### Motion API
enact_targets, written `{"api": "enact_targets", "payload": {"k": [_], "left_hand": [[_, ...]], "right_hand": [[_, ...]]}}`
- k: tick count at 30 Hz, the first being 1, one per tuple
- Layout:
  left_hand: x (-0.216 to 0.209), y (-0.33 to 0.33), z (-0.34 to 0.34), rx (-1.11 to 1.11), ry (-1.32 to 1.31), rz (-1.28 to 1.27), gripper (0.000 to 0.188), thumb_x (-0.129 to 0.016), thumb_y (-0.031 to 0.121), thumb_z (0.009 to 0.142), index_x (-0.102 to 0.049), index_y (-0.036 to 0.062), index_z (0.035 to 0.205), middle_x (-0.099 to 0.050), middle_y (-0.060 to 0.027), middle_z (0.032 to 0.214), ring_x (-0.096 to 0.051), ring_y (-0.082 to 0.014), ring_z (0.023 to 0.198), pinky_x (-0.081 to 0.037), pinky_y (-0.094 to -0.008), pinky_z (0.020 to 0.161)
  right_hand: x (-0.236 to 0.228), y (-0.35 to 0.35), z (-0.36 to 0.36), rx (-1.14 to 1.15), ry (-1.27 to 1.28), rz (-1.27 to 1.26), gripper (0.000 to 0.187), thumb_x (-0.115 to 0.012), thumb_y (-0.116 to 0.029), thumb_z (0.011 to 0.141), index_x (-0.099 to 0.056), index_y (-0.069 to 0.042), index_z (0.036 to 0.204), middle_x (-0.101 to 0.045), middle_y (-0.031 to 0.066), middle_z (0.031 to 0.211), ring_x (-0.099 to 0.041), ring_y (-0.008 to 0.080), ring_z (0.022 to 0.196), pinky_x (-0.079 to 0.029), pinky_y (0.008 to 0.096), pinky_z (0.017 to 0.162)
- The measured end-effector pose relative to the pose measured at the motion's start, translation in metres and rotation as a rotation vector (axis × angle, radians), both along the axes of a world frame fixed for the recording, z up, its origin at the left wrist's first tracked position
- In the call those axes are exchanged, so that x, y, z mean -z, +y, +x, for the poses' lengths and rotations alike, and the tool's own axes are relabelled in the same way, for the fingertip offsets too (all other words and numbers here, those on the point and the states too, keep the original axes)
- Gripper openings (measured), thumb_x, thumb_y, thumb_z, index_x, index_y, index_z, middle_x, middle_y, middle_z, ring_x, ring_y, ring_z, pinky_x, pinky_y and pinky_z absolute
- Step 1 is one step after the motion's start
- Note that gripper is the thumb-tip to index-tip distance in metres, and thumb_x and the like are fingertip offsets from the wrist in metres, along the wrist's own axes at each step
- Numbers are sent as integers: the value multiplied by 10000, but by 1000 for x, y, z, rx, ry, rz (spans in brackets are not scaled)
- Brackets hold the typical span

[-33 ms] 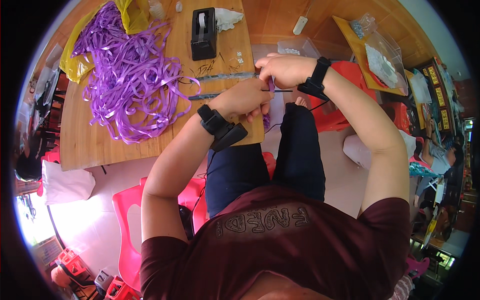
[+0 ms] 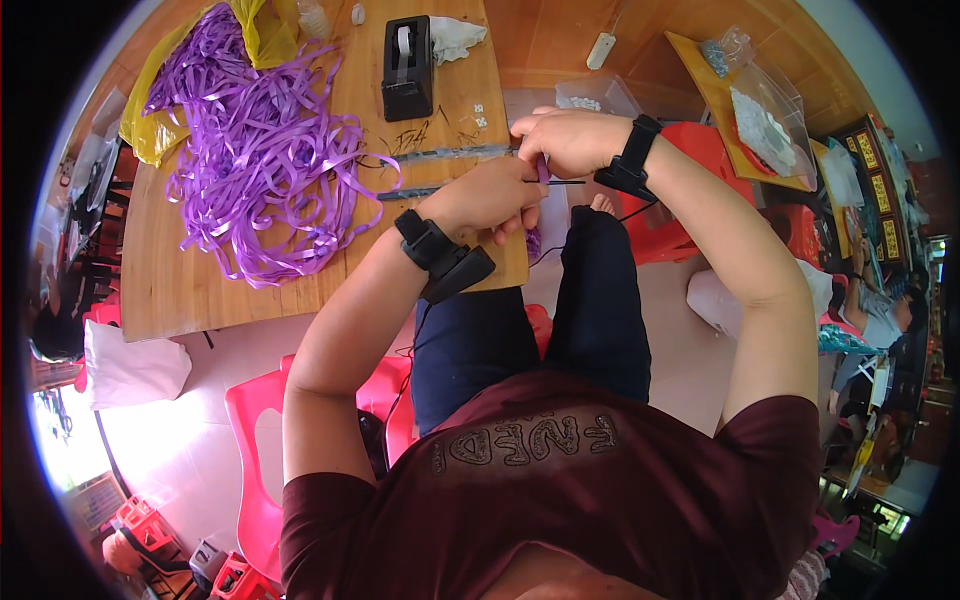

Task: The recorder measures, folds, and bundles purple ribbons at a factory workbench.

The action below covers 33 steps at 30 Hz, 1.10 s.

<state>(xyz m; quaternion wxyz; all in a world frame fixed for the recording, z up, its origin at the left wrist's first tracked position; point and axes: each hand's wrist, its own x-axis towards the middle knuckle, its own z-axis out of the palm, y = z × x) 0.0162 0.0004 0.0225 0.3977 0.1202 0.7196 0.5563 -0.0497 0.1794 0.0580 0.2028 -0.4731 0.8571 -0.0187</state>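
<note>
At the table's right edge my two hands meet over a short stretch of purple ribbon. My left hand is closed, its fingers curled around the lower part of the ribbon. From above, my right hand pinches the ribbon's upper part; its fingertips are partly hidden. A thin dark rod sticks out to the right beside the left fingers, and I cannot tell what holds it. More purple ribbon shows below my left hand. A big tangled heap of purple ribbons covers the table's left part.
On the wooden table stand a black tape dispenser and a crumpled white tissue. A yellow plastic bag lies under the heap. Taped strips cross the tabletop. Red stools and a side table with trays stand to the right.
</note>
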Motion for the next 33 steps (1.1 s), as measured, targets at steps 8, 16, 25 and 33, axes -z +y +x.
{"api": "enact_targets", "payload": {"k": [8, 16, 25, 33], "left_hand": [[-3, -3, 2, -17, -28, -15, 196, -523, 223, 996, -539, 63, 885, -567, 2, 671, -465, -54, 433, -378, -220, 368], [-6, -3, 0, -6, -62, -55, 179, -536, 222, 997, -561, 55, 936, -568, 5, 679, -462, -45, 450, -386, -214, 382], [-13, 0, 5, -43, -67, -23, 181, -539, 228, 1000, -557, 58, 942, -562, 10, 675, -461, -43, 450, -385, -211, 384], [-9, -1, 3, -21, -46, -31, 176, -538, 224, 993, -564, 62, 928, -554, 13, 650, -467, -49, 414, -372, -215, 370]], "right_hand": [[34, 57, -1, 342, -375, -697, 423, -531, 56, 790, -593, -40, 1196, -648, 53, 1084, -611, 173, 1045, -513, 306, 854], [99, 60, 44, 928, -1310, -1098, 353, -578, -369, 998, -605, -59, 1166, -658, 62, 1145, -650, 198, 978, -542, 358, 852], [140, 43, 43, 810, -1557, -1355, 252, -580, -195, 992, -599, -21, 1172, -669, 91, 1109, -676, 214, 997, -564, 370, 873], [126, 27, 45, 755, -1525, -1307, 306, -526, -190, 1013, -571, 8, 1243, -678, 109, 1109, -687, 189, 961, -577, 321, 839]]}}
